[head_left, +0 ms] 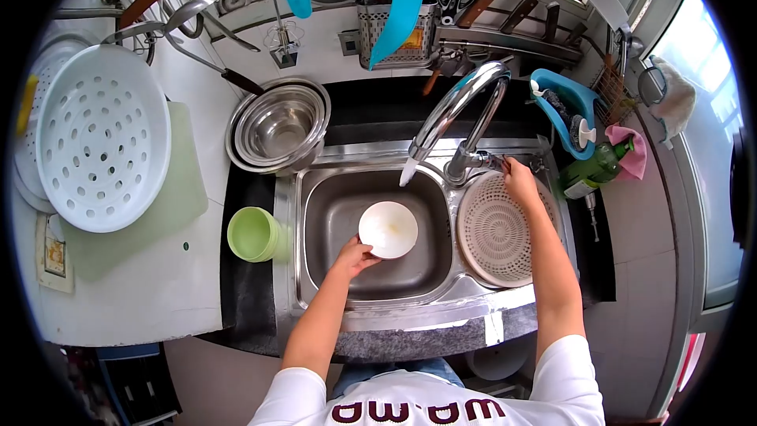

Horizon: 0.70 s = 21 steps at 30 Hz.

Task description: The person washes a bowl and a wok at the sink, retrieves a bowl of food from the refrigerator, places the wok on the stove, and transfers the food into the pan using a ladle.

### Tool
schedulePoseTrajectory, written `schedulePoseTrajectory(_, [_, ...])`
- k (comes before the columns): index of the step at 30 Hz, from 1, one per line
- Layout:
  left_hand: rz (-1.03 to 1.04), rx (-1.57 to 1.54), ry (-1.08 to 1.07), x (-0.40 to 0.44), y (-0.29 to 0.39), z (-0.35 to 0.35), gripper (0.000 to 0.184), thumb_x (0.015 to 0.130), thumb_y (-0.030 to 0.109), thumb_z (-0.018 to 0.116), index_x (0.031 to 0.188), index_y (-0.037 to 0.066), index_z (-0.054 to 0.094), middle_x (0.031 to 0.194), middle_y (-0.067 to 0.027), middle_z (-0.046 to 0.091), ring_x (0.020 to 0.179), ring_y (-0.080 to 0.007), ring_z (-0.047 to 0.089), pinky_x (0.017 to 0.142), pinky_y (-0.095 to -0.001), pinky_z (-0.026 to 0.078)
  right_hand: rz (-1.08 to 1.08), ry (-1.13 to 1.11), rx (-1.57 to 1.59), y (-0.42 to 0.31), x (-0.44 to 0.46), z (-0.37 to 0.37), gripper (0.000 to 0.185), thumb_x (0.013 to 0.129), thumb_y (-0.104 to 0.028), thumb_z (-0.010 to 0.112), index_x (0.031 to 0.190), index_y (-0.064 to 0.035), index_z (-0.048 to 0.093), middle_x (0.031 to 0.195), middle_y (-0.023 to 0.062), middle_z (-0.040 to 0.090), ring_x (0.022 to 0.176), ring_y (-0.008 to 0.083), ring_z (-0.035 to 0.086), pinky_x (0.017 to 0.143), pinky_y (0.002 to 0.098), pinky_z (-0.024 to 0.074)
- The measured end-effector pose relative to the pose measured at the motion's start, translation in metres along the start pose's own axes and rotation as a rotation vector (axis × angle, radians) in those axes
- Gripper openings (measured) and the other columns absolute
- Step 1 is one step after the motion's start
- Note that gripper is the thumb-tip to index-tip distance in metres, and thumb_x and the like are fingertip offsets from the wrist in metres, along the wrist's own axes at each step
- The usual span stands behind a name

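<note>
My left hand (pixel 357 257) grips a white bowl (pixel 388 229) by its side, over the basin of the steel sink (pixel 331 282). The bowl's open top faces up, with a faint yellowish mark inside. My right hand (pixel 519 181) is closed on the handle (pixel 498 161) at the base of the chrome faucet (pixel 465 102); the fingertips are partly hidden. The faucet's white-tipped spout (pixel 408 172) points down above the bowl; I cannot tell whether water runs. Below my right forearm a beige colander (pixel 493 229) sits in the right basin.
Left of the sink stand nested steel bowls (pixel 277 122) and a green cup (pixel 254 234). A large white strainer (pixel 102 138) leans on the left. To the right are a blue basket (pixel 569 114) and a green bottle (pixel 595 170). Knives (pixel 519 12) hang behind the faucet.
</note>
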<state>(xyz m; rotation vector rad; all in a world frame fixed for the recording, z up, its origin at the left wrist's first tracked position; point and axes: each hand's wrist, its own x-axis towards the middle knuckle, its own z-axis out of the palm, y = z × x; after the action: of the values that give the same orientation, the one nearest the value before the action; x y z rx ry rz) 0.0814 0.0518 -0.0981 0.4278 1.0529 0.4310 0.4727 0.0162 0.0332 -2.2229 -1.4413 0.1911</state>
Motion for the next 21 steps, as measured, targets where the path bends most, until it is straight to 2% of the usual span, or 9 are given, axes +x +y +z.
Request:
schedulePoseTrajectory(3, [0.001,0.001,0.013,-0.005,-0.001,-0.004,0.055,0.082,-0.007,0.044,0.132,0.008,0.029,0.122,-0.0176,0.045,0.107,-0.0341,0.052,0.093,-0.0494,0.044,-0.015,0.006,0.026,0.005,0.001,0.002,0.024,0.082,-0.011,0.052,0.104,-0.0029,0.059,0.089,0.0229,0.061,0.086,0.0385,0.057,0.074,0.0432,0.0450])
schedulePoseTrajectory(11, [-0.012,-0.017,0.049,-0.002,-0.008,-0.030,0.049,0.081,-0.007,0.045,0.127,0.006,0.035,0.117,-0.0173,0.048,0.102,-0.0341,0.054,0.091,-0.0528,0.044,-0.004,-0.013,0.036,-0.002,0.000,-0.003,0.027,0.081,-0.010,0.052,0.106,-0.0035,0.058,0.091,0.0230,0.060,0.088,0.0384,0.057,0.076,0.0423,0.0449])
schedulePoseTrajectory(14, [-0.009,-0.022,0.081,-0.002,-0.010,-0.035,0.046,0.080,-0.007,0.046,0.124,0.005,0.037,0.114,-0.0171,0.049,0.100,-0.0346,0.055,0.090,-0.0544,0.044,-0.026,-0.007,0.025,-0.003,-0.001,-0.004,0.024,0.084,-0.012,0.051,0.103,0.0007,0.057,0.089,0.0250,0.059,0.087,0.0398,0.057,0.074,0.0390,0.0454])
schedulePoseTrajectory(21, [-0.051,-0.018,0.192,0.016,-0.021,-0.052,0.044,0.080,-0.005,0.047,0.122,0.003,0.038,0.111,-0.0179,0.049,0.098,-0.0356,0.055,0.087,-0.0552,0.046,0.035,-0.029,0.017,-0.006,-0.001,-0.006,0.026,0.079,-0.010,0.051,0.103,-0.0043,0.059,0.091,0.0220,0.060,0.089,0.0378,0.057,0.076,0.0414,0.0453])
